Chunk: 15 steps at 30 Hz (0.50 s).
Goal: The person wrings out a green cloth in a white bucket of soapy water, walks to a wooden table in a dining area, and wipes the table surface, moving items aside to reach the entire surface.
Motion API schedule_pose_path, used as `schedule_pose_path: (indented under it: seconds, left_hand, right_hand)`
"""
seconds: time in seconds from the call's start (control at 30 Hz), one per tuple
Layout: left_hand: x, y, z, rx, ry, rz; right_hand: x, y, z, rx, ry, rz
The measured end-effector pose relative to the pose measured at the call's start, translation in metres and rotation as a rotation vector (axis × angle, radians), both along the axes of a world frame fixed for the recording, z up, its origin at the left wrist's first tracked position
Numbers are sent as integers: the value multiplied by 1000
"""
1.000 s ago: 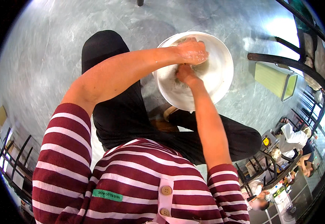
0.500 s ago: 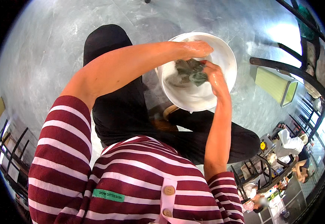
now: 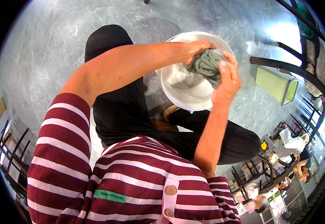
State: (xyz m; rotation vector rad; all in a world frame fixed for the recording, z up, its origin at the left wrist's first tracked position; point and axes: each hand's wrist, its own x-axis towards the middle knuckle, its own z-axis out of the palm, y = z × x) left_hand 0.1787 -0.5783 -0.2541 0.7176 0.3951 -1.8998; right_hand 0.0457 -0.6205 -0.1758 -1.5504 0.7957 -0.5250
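Observation:
Over a round white bucket I hold a bunched, wet grey-green cloth. My left hand grips it from the upper left, its fingers wrapped behind and partly hidden. On the right side my right hand presses against the cloth with bent fingers, and its thumb lies hidden. Foamy, murky water with dark specks shows at the bottom of the bucket, below the cloth. Both hands look wet.
My knees in black trousers flank the bucket on a grey floor. To the right lie a pale green bin on its side and a dark curved chair frame. Other people sit at the far lower right, among chairs.
The cloth has come up from low in the bucket toward its upper right and is now bunched into folds. My right hand has moved right and turned around the cloth's side.

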Motion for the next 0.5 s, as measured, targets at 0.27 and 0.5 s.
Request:
schedule_pose_path:
  seconds: [0.27,0.5]
  left_hand:
    - [-7,17,13,-34,-307,-83]
    - [-18,16,3,-11,-790,-219]
  right_hand:
    - [36,41,-51,-650,204,-94]
    - [29,-13,-81,-386,341,-120]
